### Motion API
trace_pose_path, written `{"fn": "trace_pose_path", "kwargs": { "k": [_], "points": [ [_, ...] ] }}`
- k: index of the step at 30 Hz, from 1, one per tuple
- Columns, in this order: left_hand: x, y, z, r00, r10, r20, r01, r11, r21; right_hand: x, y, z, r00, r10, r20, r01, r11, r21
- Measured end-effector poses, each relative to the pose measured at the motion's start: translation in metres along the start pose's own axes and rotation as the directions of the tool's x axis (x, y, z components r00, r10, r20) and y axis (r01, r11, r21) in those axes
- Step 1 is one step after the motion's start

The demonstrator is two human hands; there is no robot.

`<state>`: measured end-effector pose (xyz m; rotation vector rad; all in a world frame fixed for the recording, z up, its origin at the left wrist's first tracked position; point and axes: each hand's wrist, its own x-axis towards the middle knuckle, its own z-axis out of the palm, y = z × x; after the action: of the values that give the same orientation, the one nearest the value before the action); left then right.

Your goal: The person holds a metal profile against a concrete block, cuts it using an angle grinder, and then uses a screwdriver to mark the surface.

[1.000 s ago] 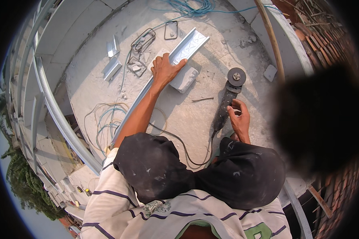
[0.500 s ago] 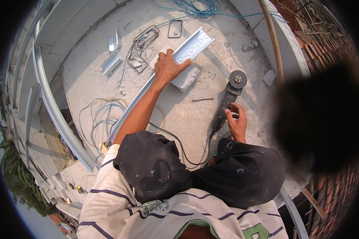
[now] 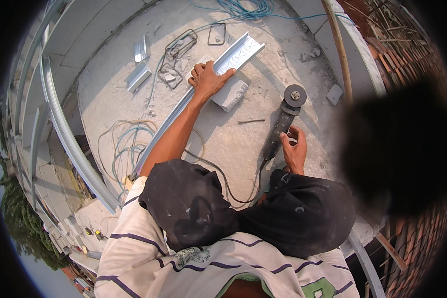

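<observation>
My left hand (image 3: 207, 82) is closed over the edges of a long silver metal channel (image 3: 242, 53), which runs diagonally from beside my left forearm toward the far middle. A pale block (image 3: 230, 96) sits against its right side. My right hand (image 3: 295, 149) has loosely bent fingers with a gap between them and the thumb; the thumb tip touches the side of a black angle grinder (image 3: 280, 130), but the hand is not wrapped round it. The grinder lies on the floor with its cutting disc (image 3: 295, 96) facing up; whether the disc turns I cannot tell.
Two short channel offcuts (image 3: 138, 76) and bent wire frames (image 3: 182, 43) lie at the far left. A nail-like rod (image 3: 251, 121) is near the grinder. Blue cable coils (image 3: 248, 9) lie at the far edge, and a black cord (image 3: 222, 175) runs by my knees.
The whole view has shifted slightly. My left hand stays on the channel and my right hand stays beside the grinder, with no clear movement of either.
</observation>
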<state>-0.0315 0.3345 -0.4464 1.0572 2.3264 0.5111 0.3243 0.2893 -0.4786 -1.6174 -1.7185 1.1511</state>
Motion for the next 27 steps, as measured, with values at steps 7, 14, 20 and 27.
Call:
{"fn": "trace_pose_path", "kwargs": {
  "k": [7,14,20,27],
  "points": [
    [0.003,0.0,-0.001,0.999,-0.029,0.038,0.031,0.998,-0.054,0.026,0.011,0.003,0.994,0.1,0.036,-0.101,0.994,0.039],
    [0.004,0.006,0.001,0.998,-0.05,0.044,0.053,0.996,-0.078,0.027,0.008,0.003,0.998,-0.02,-0.068,0.013,0.995,-0.097],
    [0.007,-0.003,0.013,0.998,-0.03,-0.046,0.025,0.993,-0.113,0.018,-0.016,0.01,0.932,-0.361,0.039,0.359,0.899,-0.251],
    [0.004,-0.005,0.012,0.996,-0.029,-0.081,0.021,0.995,-0.1,0.059,-0.045,0.059,0.712,-0.524,0.468,0.692,0.635,-0.343]
  ]
}}
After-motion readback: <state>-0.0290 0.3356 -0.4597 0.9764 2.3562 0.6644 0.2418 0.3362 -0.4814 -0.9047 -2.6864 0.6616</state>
